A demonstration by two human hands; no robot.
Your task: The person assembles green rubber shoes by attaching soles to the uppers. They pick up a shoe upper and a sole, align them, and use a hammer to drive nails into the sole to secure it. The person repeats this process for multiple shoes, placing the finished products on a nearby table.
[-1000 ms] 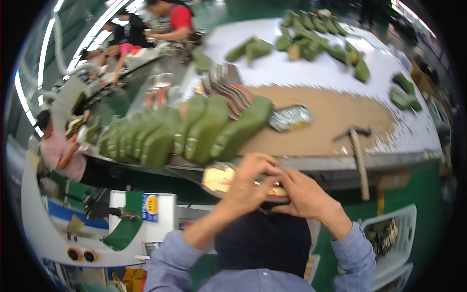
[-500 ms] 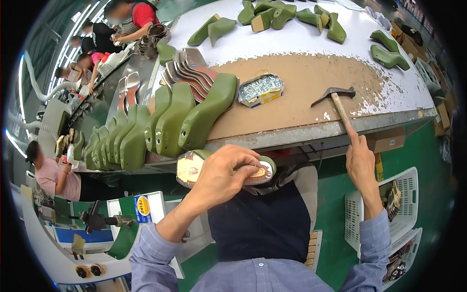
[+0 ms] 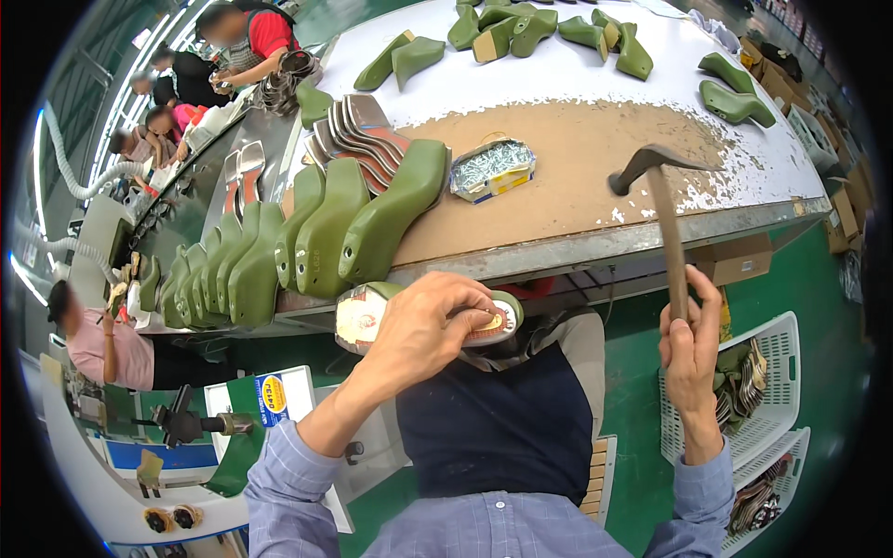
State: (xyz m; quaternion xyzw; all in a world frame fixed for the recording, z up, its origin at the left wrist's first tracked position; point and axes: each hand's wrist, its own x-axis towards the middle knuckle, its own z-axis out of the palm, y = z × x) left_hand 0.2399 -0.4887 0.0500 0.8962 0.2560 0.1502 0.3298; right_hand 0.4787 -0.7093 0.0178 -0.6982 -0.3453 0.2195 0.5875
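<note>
Hammer [image 3: 667,232] with dark metal head and wooden handle, held nearly upright, head uppermost, well right of a green shoe last [image 3: 514,303], last laid crosswise, bottom up, pale insole [image 3: 358,319] on it, middle hidden

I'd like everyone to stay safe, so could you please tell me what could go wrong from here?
The right hand holds a raised hammer while the left hand pinches its fingertips together over an upturned shoe last, so a stray blow might catch them. That last is off the bench top, so it could shift if struck. The open box of small metal pieces sits close to a standing green last, and a knock might spill it.
</note>
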